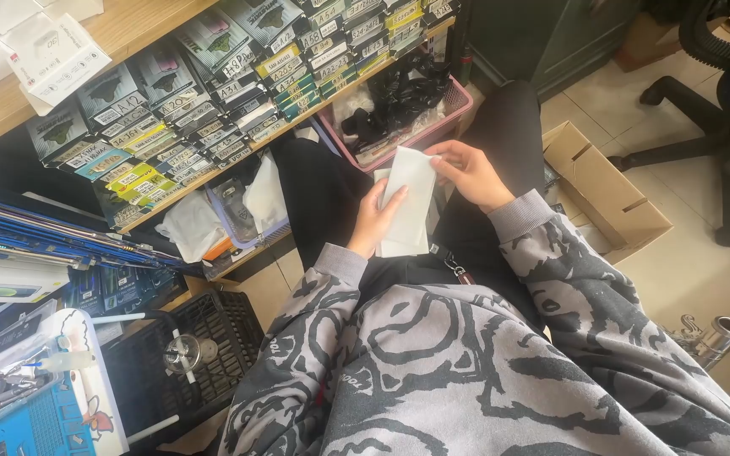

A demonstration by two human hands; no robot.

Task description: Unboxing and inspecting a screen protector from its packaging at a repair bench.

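Observation:
A flat white packet (409,198), long and rectangular, is held over my lap between both hands. My left hand (373,221) grips its lower left edge, fingers wrapped on the front. My right hand (469,173) pinches the packet's upper right corner with fingertips. Both sleeves are grey with dark swirl patterns. Beneath the packet are my black trousers.
A pink basket (458,101) with black items sits just beyond my hands. A wooden shelf (204,173) carries rows of small labelled boxes. An open cardboard box (601,190) lies at right, an office chair base (720,143) beyond. A black crate (204,355) and blue work mat (35,422) are at lower left.

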